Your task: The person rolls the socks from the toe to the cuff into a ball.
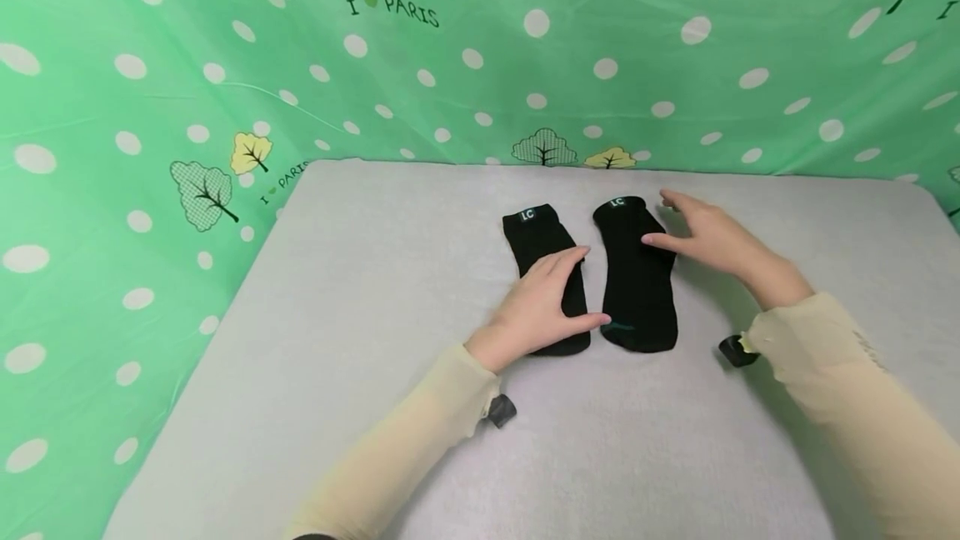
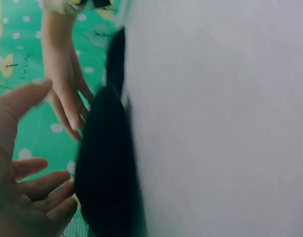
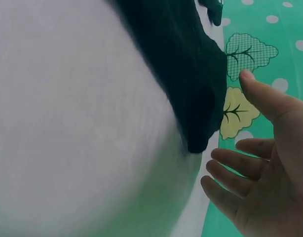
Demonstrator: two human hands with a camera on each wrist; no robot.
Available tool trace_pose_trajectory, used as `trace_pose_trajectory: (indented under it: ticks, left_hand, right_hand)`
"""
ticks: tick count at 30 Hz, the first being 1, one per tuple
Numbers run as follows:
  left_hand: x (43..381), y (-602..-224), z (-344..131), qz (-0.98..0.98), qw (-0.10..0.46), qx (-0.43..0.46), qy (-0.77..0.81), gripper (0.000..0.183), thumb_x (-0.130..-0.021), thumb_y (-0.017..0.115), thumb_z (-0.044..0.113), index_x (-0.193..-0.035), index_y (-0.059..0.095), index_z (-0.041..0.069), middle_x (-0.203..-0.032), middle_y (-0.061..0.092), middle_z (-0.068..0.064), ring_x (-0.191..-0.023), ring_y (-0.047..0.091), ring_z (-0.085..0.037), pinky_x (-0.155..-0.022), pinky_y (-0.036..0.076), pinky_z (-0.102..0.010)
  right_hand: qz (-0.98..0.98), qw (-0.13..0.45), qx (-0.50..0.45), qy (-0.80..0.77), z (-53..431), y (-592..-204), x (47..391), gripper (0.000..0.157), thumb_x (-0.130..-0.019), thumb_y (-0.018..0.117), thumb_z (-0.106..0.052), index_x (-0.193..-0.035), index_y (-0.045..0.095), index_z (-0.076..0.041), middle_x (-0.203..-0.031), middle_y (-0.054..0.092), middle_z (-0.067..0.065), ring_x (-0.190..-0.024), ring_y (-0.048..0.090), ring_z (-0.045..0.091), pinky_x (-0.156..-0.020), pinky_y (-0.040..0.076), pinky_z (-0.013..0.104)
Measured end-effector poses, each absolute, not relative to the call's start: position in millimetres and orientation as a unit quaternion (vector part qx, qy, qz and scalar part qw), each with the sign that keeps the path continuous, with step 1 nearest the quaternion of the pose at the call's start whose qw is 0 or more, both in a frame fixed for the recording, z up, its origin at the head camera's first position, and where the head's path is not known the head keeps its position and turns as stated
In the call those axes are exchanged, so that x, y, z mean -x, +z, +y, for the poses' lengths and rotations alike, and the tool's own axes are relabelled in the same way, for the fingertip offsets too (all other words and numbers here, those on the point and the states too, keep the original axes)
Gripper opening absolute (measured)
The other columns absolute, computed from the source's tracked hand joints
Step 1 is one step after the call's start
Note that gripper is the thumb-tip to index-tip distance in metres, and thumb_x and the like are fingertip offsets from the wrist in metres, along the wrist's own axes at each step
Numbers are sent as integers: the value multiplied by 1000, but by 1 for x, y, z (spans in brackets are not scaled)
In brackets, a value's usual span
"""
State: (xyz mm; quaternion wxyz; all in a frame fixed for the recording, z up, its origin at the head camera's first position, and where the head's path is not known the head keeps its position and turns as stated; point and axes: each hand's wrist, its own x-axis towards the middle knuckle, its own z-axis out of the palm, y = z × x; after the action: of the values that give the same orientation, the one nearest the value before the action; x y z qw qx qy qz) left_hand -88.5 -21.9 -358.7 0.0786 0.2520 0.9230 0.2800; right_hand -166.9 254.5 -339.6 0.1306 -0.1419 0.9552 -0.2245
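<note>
Two black socks lie side by side on a grey cloth, their cuffs with a small pale "LC" mark pointing to the far side. Over the left sock (image 1: 531, 233) hovers my left hand (image 1: 528, 311), fingers extended and thumb stretched toward the right sock (image 1: 637, 298). Part of the left sock is hidden beneath this hand. My right hand (image 1: 712, 236) is at the upper right edge of the right sock, its thumb overlapping the fabric in the head view. Both wrist views show loosely spread fingers (image 2: 45, 185) with nothing held between them.
The grey cloth (image 1: 360, 273) covers a flat table surface around the socks. Behind and to the left hangs a green curtain (image 1: 420, 107) with white dots and printed trees. A small black device (image 1: 501, 411) sticks out by the left sleeve, another (image 1: 738, 351) by the right.
</note>
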Motion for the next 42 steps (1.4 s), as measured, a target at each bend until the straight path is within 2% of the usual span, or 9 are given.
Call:
trace_pose_trajectory:
  ticks: [8,19,22,26,29,32,37,40,42]
  left_hand:
    - [81,-357,-10,848,173,-218,451,72,-90,75,29,-150,38,12,-153,48,-6,-126,62,-20,-99,51,-21]
    - [71,-358,4,799,278,-176,504,41,-97,63,28,-134,58,12,-136,41,-10,-113,51,-13,-91,43,-19]
    - [68,-356,5,803,283,-174,495,39,-98,62,30,-133,57,13,-139,39,-10,-118,49,-15,-94,42,-21]
    - [68,-356,6,808,286,-158,490,40,-97,62,32,-134,55,16,-151,33,-11,-133,47,-22,-104,42,-28]
    - [68,-356,9,821,278,-160,473,40,-97,62,35,-133,57,19,-160,27,-12,-142,36,-26,-109,38,-34]
    - [69,-359,13,823,259,-169,476,39,-97,63,34,-132,58,19,-143,48,-13,-128,45,-23,-98,42,-28]
    - [65,-361,6,796,217,-154,543,36,-95,66,23,-130,58,15,-127,57,-8,-98,57,-15,-84,45,-21]
    - [63,-357,-5,794,185,-145,561,33,-96,63,16,-129,57,15,-143,50,-6,-111,56,-15,-96,45,-23]
    - [61,-354,-14,793,167,-147,567,34,-96,61,7,-129,57,13,-142,49,-8,-93,56,-17,-87,45,-22]
  right_hand:
    - [950,131,120,-256,240,-342,171,83,-98,61,-39,-152,22,10,-142,45,38,-129,47,53,-106,39,64]
    - [939,152,30,-308,235,-347,182,74,-103,49,-42,-147,31,15,-137,46,39,-127,46,52,-104,40,62]
    - [936,134,28,-324,232,-345,180,57,-104,48,-39,-129,52,12,-102,62,29,-96,58,41,-84,50,50]
    - [923,106,35,-370,227,-335,175,36,-103,52,-33,-103,53,3,-67,46,-5,-67,42,13,-62,35,30]
    - [906,104,34,-409,223,-321,169,35,-102,53,-33,-108,55,1,-70,50,-14,-69,45,5,-66,37,25]
    - [888,109,25,-447,216,-305,164,38,-101,55,-37,-114,57,-1,-78,56,-20,-80,50,3,-77,41,25]
    - [855,141,-4,-500,207,-283,161,61,-100,51,-51,-139,50,-5,-128,56,-5,-120,46,11,-110,38,42]
    - [832,146,-20,-535,203,-274,162,55,-99,52,-52,-137,53,-12,-125,57,-6,-114,52,6,-104,46,34]
    - [815,145,-20,-561,201,-270,164,38,-99,55,-48,-123,60,-19,-106,60,-14,-95,55,1,-89,52,23]
